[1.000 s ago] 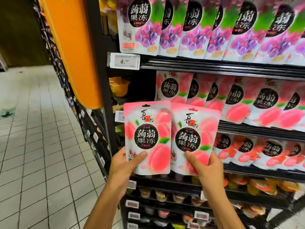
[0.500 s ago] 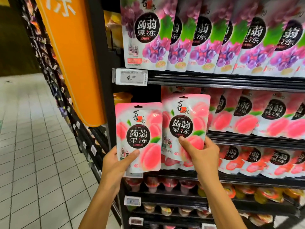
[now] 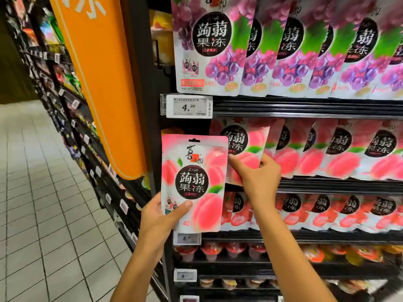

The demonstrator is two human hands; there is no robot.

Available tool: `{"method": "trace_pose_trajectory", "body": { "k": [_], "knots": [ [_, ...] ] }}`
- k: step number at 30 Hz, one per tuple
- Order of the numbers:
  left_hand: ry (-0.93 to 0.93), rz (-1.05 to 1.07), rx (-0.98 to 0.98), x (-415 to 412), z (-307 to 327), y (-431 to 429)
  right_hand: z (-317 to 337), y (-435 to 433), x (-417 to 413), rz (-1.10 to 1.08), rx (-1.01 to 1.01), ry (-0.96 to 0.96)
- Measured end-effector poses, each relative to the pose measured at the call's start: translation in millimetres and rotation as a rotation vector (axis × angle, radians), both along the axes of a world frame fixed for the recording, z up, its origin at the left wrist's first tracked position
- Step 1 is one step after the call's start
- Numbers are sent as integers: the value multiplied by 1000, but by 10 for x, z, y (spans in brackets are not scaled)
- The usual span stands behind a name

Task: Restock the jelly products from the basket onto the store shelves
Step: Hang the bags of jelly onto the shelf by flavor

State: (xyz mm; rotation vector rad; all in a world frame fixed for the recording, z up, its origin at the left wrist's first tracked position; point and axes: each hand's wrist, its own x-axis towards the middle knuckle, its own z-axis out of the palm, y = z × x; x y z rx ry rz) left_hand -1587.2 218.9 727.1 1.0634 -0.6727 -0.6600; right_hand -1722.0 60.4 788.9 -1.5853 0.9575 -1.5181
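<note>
My left hand grips a pink peach jelly pouch by its lower left corner, upright in front of the shelf upright. My right hand pinches a second peach pouch at its lower part and holds it at the left end of the peach row on the middle shelf, its top under the shelf above. No basket shows in this view.
Purple grape jelly pouches hang on the shelf above, with a 4.90 price tag below them. Another pink row and jelly cups sit lower. An orange sign juts out left; tiled aisle floor lies beyond.
My right hand has carried its pouch up and rightward into the peach row on the middle shelf. The left hand has stayed put with its pouch.
</note>
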Motion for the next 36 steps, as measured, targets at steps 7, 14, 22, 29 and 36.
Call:
{"method": "trace_pose_trajectory", "body": {
  "k": [7,14,22,29,36],
  "knots": [
    [-9,-11,0,49,-11,-35,-83,17,124,6,-44,57],
    [3,-14,-1,15,-22,-67,-129,1,-105,37,-159,277],
    [1,-26,9,-104,-54,-73,-259,18,-334,-92,-151,354],
    [-12,0,8,-133,-26,-37,-221,-31,-136,-157,-121,382],
    [-31,14,2,-105,19,-16,-268,-94,-59,-81,-93,328]
  ]
}}
